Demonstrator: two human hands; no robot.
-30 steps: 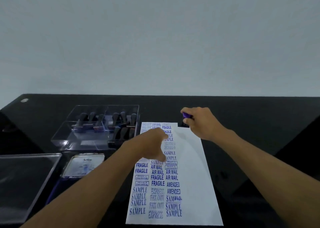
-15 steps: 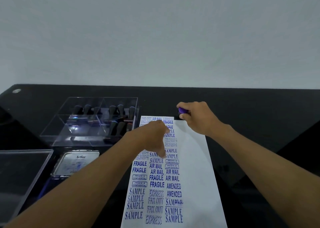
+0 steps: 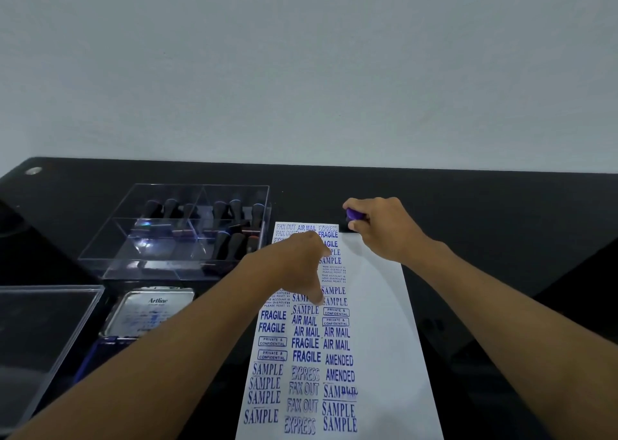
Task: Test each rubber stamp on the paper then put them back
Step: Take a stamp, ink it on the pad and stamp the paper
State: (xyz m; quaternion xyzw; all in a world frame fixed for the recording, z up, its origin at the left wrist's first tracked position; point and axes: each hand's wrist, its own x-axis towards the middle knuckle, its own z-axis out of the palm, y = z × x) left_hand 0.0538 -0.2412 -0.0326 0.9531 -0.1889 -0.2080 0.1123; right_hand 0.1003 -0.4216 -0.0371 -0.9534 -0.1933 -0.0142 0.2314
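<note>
Head view: compared with a second ago, the camera has tipped up and the whole scene sits lower in the picture; the hands themselves have barely shifted on the paper [image 3: 378, 322]. The right hand [image 3: 381, 227] still curls its grip round a purple-topped stamp [image 3: 353, 214] at the sheet's far right corner, right at the paper's top edge. The left hand [image 3: 297, 266] stays flat on the printed columns, fingers extended and holding nothing, thumb pointing down toward a SAMPLE mark.

The stamp's base is hidden behind the right fingers, so whether it touches the paper or the black desk [image 3: 485, 212] cannot be told. The left hand covers several imprints. In the clear box [image 3: 140, 239] left of the paper, dark stamp handles stand in the back compartments, blurred by glare. Nearer, the open ink pad [image 3: 150, 309] is partly covered by the left forearm, and the clear lid [image 3: 40, 332] is cut off at the left edge.
</note>
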